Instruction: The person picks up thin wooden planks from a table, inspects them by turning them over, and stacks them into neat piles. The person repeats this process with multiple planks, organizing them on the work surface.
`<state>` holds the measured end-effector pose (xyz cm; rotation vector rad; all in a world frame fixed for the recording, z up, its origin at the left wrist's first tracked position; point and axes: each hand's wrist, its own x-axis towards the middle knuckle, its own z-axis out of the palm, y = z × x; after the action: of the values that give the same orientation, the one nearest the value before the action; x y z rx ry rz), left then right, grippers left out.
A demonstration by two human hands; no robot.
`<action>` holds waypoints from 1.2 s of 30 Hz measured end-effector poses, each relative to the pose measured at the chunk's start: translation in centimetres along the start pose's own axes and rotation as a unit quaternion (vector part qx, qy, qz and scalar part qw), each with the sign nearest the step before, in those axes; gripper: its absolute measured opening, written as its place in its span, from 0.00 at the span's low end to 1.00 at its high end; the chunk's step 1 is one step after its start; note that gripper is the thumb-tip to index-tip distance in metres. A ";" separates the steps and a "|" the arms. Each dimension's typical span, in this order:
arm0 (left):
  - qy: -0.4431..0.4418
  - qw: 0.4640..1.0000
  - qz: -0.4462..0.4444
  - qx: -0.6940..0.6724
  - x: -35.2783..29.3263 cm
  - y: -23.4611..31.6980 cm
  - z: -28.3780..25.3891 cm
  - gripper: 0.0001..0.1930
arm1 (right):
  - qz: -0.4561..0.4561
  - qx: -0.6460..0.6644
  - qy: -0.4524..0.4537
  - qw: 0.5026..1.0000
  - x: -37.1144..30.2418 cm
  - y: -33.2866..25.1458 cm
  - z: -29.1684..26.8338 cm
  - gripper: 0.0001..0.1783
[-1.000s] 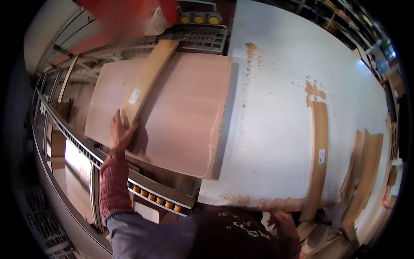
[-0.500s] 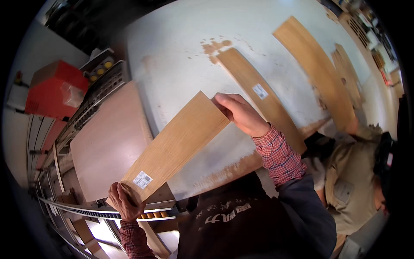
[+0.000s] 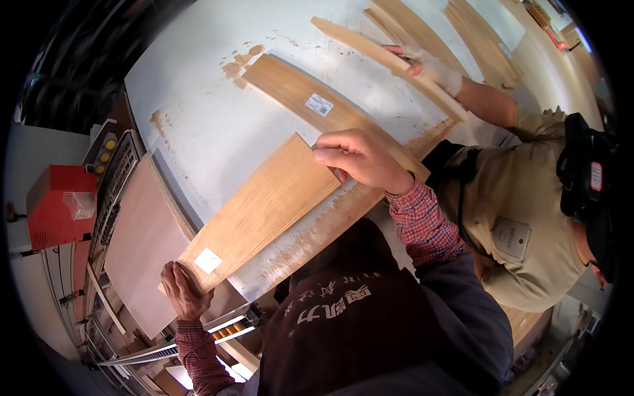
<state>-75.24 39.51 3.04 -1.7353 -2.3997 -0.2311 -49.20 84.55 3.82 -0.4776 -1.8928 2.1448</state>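
Note:
A light-brown wooden board (image 3: 257, 204) slants across the middle of the view, held between my two hands. My left hand (image 3: 186, 290) grips its lower-left end, next to a white label (image 3: 208, 261). At the upper-right end, my right hand (image 3: 356, 158) holds the short edge, thumb and fingers closed on it. A second labelled board (image 3: 353, 119) lies flat on the white worktable (image 3: 191, 92) just beyond my right hand. To the right, a co-worker's partly covered hand (image 3: 429, 69) holds a narrow-looking board (image 3: 360, 43) by its edge.
A co-worker in a tan top (image 3: 522, 198) stands close on my right. More boards (image 3: 482, 43) lie at the far right of the table. On the left are a brown panel (image 3: 145, 257), a red machine housing (image 3: 63, 204) and a rail (image 3: 132, 356). Sawdust (image 3: 241, 63) marks the tabletop.
The view has swung right, showing more of the co-worker. My hands still hold the same board, now closer to the tabletop. The co-worker's hand has come into clear view on a board.

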 end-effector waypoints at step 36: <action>-0.361 0.330 -0.344 -0.802 -3.7 7.2 10.5 0.54 | -0.149 0.163 0.220 0.950 -5.2 -4.5 -1.3 0.16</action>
<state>-67.71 40.68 -7.82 -0.0822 -3.2183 -3.6330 -44.06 84.31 8.53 -0.5101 -1.2527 1.9021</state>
